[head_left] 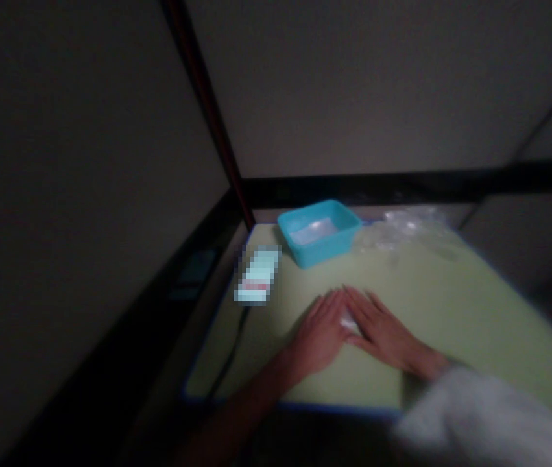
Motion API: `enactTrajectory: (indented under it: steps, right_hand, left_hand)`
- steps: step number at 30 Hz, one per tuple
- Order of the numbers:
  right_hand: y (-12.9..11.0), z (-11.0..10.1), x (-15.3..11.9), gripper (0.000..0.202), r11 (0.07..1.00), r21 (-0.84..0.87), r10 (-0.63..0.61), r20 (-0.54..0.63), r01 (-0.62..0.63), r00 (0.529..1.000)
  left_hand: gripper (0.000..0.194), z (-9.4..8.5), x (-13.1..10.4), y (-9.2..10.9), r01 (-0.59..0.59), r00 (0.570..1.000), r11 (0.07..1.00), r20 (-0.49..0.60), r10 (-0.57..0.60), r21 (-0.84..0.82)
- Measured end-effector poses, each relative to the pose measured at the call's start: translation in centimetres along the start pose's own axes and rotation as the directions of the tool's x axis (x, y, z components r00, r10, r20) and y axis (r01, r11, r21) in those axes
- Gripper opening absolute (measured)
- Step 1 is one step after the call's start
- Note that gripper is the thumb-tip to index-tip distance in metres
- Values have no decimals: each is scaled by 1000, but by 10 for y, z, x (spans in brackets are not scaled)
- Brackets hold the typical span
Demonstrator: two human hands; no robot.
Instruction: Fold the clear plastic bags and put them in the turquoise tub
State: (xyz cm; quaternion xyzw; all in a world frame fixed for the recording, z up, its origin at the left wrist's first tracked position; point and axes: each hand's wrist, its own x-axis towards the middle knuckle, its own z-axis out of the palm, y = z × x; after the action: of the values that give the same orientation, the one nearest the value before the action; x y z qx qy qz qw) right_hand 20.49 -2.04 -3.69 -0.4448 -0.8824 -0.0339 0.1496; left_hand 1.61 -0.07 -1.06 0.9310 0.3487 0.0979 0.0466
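My left hand (322,331) and my right hand (383,327) lie on the pale yellow-green table (455,318), their fingertips meeting in a peak. Between the two hands a small white piece (348,320) shows, mostly covered by them; what it is cannot be made out. Both hands look flat, with fingers stretched out and pressing down on or beside this piece. Beyond them stands a turquoise basket (329,246) with something white and shiny (314,230) inside.
Crumpled clear plastic (407,224) lies at the back right of the table. On the left is a lit, pixelated device (259,275) with a dark cable (231,353) running to the near edge. Walls rise behind and at the left.
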Motion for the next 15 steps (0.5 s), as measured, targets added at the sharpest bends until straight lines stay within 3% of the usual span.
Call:
enactTrajectory:
  steps: [10, 15]
  right_hand:
    - [-2, 1, -5, 80, 1000, -20, 4, 26, -4, 1000]
    - [-2, 2, -5, 82, 1000, -20, 7, 45, -7, 999]
  left_hand:
    - [64, 8, -4, 1, 41, 998, 999, 39, -41, 20]
    - [64, 12, -7, -5, 5, 1000, 1000, 26, -5, -3]
